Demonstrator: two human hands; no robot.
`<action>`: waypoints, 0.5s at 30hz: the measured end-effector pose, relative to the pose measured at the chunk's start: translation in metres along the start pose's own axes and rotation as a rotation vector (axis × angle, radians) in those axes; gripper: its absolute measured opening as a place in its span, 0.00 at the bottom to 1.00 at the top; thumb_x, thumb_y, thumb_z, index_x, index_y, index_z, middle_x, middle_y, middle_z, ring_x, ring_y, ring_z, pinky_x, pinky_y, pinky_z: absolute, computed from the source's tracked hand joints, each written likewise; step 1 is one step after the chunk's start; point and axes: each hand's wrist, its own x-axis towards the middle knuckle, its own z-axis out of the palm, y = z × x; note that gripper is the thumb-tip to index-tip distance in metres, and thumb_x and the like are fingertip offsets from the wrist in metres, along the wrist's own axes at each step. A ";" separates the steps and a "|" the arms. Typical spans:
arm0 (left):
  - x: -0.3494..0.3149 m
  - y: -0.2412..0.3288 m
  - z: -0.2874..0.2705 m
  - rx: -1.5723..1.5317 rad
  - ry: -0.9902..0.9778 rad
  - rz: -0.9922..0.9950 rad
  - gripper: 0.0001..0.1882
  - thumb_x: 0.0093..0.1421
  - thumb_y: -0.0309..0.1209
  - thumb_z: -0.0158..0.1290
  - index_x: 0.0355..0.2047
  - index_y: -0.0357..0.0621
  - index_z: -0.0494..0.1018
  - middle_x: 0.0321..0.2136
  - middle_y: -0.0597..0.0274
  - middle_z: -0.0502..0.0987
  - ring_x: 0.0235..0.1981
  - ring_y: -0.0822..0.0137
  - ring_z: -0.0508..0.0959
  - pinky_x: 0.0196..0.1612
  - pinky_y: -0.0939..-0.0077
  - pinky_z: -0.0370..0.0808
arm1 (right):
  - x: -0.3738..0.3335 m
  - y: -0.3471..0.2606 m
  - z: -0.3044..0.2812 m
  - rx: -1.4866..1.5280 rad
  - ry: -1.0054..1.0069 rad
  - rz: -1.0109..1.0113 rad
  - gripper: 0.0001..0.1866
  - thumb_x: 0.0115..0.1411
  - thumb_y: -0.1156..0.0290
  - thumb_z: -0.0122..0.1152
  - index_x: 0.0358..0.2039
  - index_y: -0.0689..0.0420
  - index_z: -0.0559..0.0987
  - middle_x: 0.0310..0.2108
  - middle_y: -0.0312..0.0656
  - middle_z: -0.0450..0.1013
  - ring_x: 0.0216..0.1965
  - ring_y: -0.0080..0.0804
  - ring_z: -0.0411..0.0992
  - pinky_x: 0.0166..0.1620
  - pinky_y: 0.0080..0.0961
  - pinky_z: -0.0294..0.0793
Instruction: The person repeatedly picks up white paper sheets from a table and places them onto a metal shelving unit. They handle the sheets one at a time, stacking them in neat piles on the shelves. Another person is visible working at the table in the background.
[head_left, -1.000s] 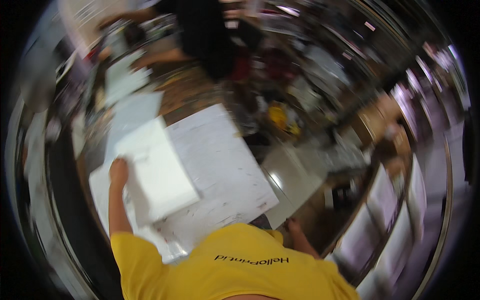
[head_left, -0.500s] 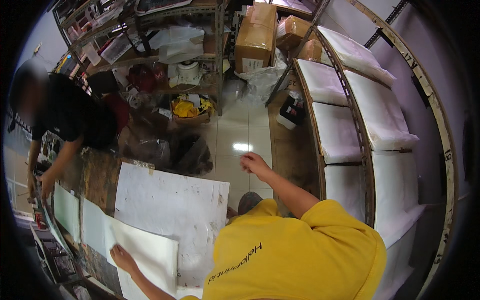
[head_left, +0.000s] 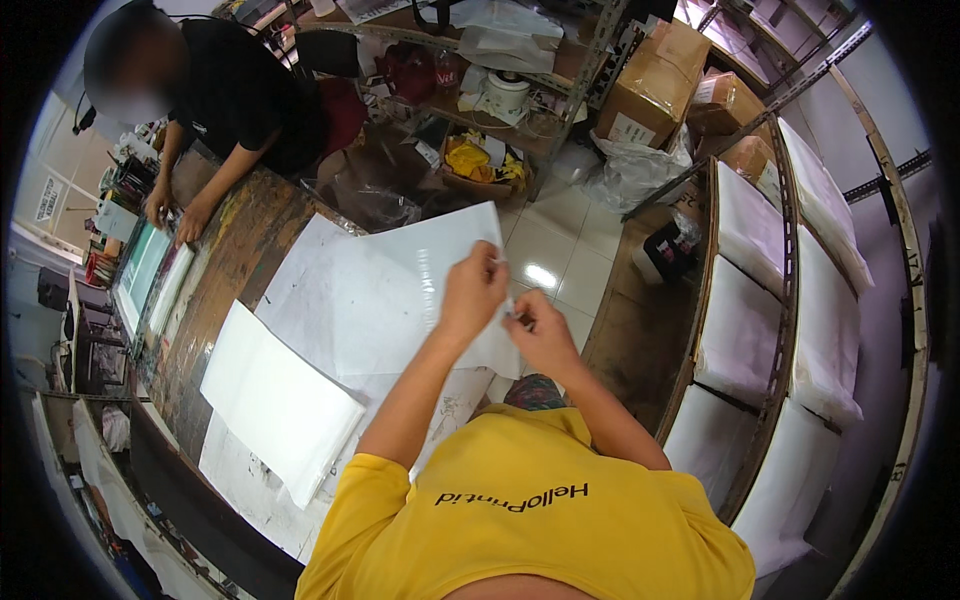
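Observation:
A translucent plastic sheet, perhaps a bag [head_left: 395, 275], with a strip of pale print, is raised at its right end above the worktable. My left hand [head_left: 473, 290] is closed on its right edge. Just to the right and nearer to me, my right hand [head_left: 546, 335] pinches at the same edge, fingertips bent together; the exact grip is partly hidden. Left of my left forearm lies a stack of white sheets [head_left: 280, 400], slanting across the table. Beneath both, a large white board [head_left: 245, 480] with dark smudges covers part of the tabletop.
Across the stained wooden worktable [head_left: 235, 255], a co-worker [head_left: 235, 100] has both hands at a flat frame [head_left: 145, 270]. Metal racks with stacked white packs [head_left: 740, 330] stand to my right. Cardboard boxes [head_left: 655, 80] and a box of yellow items [head_left: 480, 165] sit farther off.
My left hand has gone from the white stack to the plastic sheet, which now spans the board's right part. My right hand has come in to its edge. The view has turned; the co-worker's frame is lowered.

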 end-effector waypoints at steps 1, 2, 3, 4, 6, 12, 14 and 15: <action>0.000 0.006 0.016 -0.013 -0.069 0.002 0.13 0.61 0.27 0.55 0.44 0.33 0.70 0.22 0.53 0.77 0.22 0.67 0.81 0.27 0.74 0.75 | -0.004 0.014 -0.012 -0.006 0.097 0.026 0.13 0.57 0.70 0.65 0.38 0.58 0.71 0.27 0.39 0.73 0.28 0.24 0.70 0.35 0.23 0.72; -0.002 0.011 0.022 -0.056 -0.080 0.031 0.14 0.61 0.27 0.56 0.44 0.34 0.70 0.23 0.52 0.78 0.23 0.65 0.81 0.28 0.73 0.75 | -0.007 0.025 -0.026 0.026 0.116 0.045 0.12 0.57 0.70 0.65 0.37 0.58 0.71 0.27 0.38 0.74 0.29 0.23 0.71 0.35 0.23 0.72; -0.007 0.019 0.030 -0.108 -0.105 0.064 0.14 0.60 0.26 0.56 0.45 0.35 0.71 0.24 0.52 0.78 0.24 0.63 0.81 0.29 0.72 0.76 | -0.012 0.035 -0.044 0.053 0.152 0.068 0.11 0.57 0.71 0.64 0.36 0.59 0.71 0.28 0.38 0.74 0.30 0.23 0.71 0.36 0.23 0.72; -0.014 0.027 0.040 -0.165 -0.139 0.096 0.14 0.59 0.26 0.57 0.45 0.36 0.71 0.25 0.51 0.78 0.25 0.60 0.81 0.31 0.71 0.76 | -0.019 0.044 -0.059 0.078 0.196 0.095 0.11 0.58 0.72 0.64 0.35 0.59 0.71 0.29 0.38 0.74 0.31 0.22 0.71 0.36 0.23 0.71; -0.032 0.030 0.041 -0.203 -0.177 0.061 0.17 0.59 0.26 0.57 0.48 0.35 0.72 0.29 0.55 0.79 0.29 0.65 0.81 0.34 0.75 0.76 | -0.024 0.063 -0.090 0.148 0.269 0.123 0.09 0.58 0.73 0.64 0.35 0.59 0.72 0.30 0.37 0.75 0.33 0.21 0.71 0.38 0.23 0.71; -0.077 -0.015 0.036 0.062 -0.070 0.091 0.13 0.60 0.21 0.54 0.46 0.34 0.73 0.34 0.56 0.76 0.33 0.66 0.76 0.37 0.75 0.73 | -0.028 0.106 -0.220 0.141 0.391 0.252 0.05 0.60 0.76 0.61 0.35 0.58 0.74 0.30 0.30 0.72 0.33 0.15 0.68 0.39 0.16 0.69; -0.090 -0.032 0.023 0.190 0.007 0.058 0.12 0.60 0.20 0.53 0.45 0.33 0.73 0.34 0.54 0.75 0.34 0.65 0.74 0.36 0.74 0.72 | -0.025 0.121 -0.257 0.107 0.427 0.250 0.04 0.61 0.76 0.61 0.35 0.57 0.75 0.31 0.30 0.72 0.34 0.16 0.69 0.40 0.17 0.69; -0.096 -0.044 0.017 0.258 0.049 0.047 0.11 0.60 0.20 0.52 0.44 0.32 0.73 0.34 0.54 0.75 0.33 0.64 0.74 0.35 0.73 0.72 | -0.021 0.130 -0.277 0.057 0.442 0.249 0.03 0.61 0.76 0.60 0.35 0.56 0.75 0.31 0.30 0.72 0.35 0.17 0.69 0.41 0.17 0.69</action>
